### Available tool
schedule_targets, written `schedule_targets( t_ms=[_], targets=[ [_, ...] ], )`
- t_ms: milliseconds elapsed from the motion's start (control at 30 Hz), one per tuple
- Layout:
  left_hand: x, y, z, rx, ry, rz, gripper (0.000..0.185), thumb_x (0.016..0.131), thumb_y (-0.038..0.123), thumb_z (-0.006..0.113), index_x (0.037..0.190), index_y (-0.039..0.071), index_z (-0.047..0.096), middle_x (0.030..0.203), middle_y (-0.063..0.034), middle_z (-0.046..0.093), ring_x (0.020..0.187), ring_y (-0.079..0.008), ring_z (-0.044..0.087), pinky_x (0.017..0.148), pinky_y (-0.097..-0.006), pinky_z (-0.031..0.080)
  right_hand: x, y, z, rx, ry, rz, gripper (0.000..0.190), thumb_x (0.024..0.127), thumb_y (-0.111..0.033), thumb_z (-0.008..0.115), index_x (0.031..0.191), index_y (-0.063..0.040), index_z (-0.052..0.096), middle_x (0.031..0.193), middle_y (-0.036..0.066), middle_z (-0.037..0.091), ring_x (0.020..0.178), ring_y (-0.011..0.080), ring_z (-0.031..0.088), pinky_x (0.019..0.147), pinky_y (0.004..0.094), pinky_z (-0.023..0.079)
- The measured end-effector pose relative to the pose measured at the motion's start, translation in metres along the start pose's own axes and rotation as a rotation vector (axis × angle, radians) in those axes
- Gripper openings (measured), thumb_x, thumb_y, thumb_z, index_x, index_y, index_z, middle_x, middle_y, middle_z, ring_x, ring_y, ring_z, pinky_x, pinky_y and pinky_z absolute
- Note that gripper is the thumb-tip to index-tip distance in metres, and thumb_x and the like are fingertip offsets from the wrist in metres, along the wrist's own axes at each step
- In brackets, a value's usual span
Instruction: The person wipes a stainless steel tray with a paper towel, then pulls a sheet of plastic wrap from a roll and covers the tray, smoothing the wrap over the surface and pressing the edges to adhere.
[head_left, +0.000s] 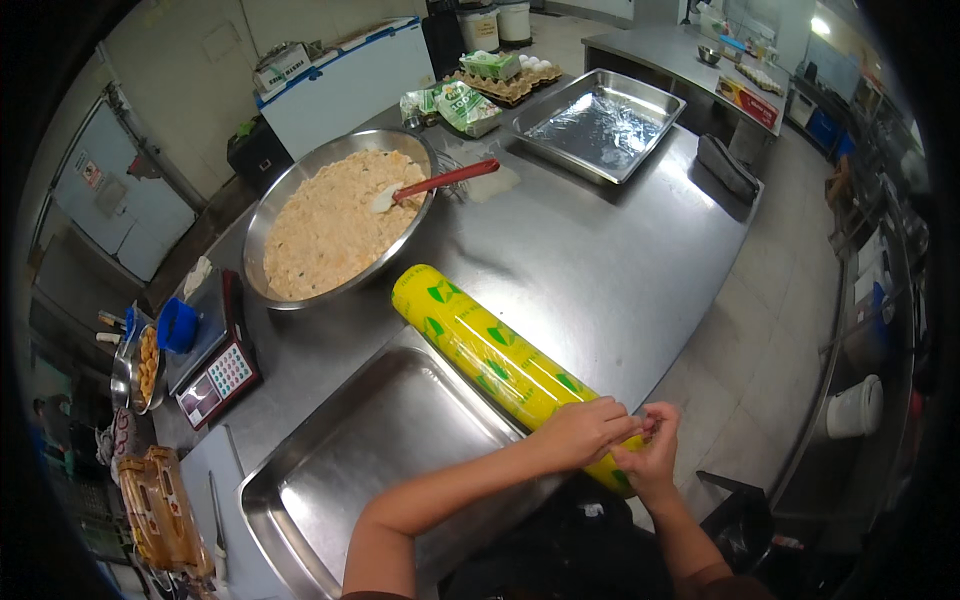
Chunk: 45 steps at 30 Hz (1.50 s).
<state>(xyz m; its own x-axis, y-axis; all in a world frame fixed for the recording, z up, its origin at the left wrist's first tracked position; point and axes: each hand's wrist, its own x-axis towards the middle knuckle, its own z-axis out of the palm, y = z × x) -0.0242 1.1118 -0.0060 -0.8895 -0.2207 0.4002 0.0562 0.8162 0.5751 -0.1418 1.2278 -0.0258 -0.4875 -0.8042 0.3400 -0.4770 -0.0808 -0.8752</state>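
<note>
A thick roll of cling film with yellow and green print (495, 349) lies slantwise along the right rim of an empty stainless steel tray (390, 420). My left hand (589, 433) is at the near end of the roll, its fingertips pinched together. My right hand (654, 448) meets it there, thumb and fingers bent close to the left fingertips. Whether film is between the fingers is too small to tell. Beyond the tray stands a large steel bowl (255, 266) of pale, lumpy mixture (337, 225), with a red-handled spatula (450, 178) resting in it.
A second steel tray, lined with clear film (600, 127), stands at the back right near a dark pouch (726, 169). Egg cartons (510, 88) are behind. On the left are a scale (217, 382), a knife (217, 517) on a white board (244, 555) and packaged bread (161, 510).
</note>
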Motion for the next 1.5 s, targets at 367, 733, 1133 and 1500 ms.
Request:
schedule_targets(
  t_ms=[367,733,1133,1500],
  targets=[
    [-0.012,-0.019,-0.033,-0.156,-0.033,-0.135,0.026,0.076,0.013,0.061,0.102,0.009,0.061,0.086,-0.0093,0.059,0.082,-0.0268,0.057,0.071,-0.0351,0.048,0.011,0.0,-0.008,-0.181,-0.045,-0.102,0.033,0.07,-0.02,0.074,0.063,-0.001,0.048,0.058,0.009,0.044,0.05,0.0227,0.043,0.046,0.0323,0.033],
    [-0.103,-0.145,-0.183,0.673,0.213,-0.66,0.024,0.08,0.009,0.055,0.103,0.007,0.061,0.097,-0.0119,0.062,0.09,-0.028,0.059,0.076,-0.036,0.048,0.02,0.007,-0.01,-0.193,-0.005,-0.03,0.028,0.074,-0.011,0.067,0.061,0.0,0.044,0.057,0.011,0.042,0.049,0.0252,0.04,0.046,0.0349,0.029],
    [-0.109,-0.167,-0.177,0.824,0.023,-0.622,0.024,0.079,0.007,0.049,0.102,0.008,0.057,0.097,-0.0094,0.062,0.088,-0.0262,0.061,0.071,-0.0342,0.05,0.024,0.016,-0.013,-0.181,-0.036,-0.014,0.031,0.077,-0.014,0.066,0.062,0.0,0.043,0.057,0.011,0.04,0.049,0.0236,0.039,0.046,0.034,0.03],
    [-0.081,-0.166,-0.168,0.076,0.54,-0.755,0.017,0.096,0.019,0.038,0.099,0.003,0.043,0.081,-0.0084,0.054,0.076,-0.0189,0.057,0.07,-0.0292,0.046,0.04,0.035,-0.024,0.161,0.038,0.349,0.039,0.092,-0.027,0.052,0.062,-0.005,0.04,0.055,-0.003,0.035,0.052,0.0057,0.034,0.045,0.0257,0.025]
  ],
)
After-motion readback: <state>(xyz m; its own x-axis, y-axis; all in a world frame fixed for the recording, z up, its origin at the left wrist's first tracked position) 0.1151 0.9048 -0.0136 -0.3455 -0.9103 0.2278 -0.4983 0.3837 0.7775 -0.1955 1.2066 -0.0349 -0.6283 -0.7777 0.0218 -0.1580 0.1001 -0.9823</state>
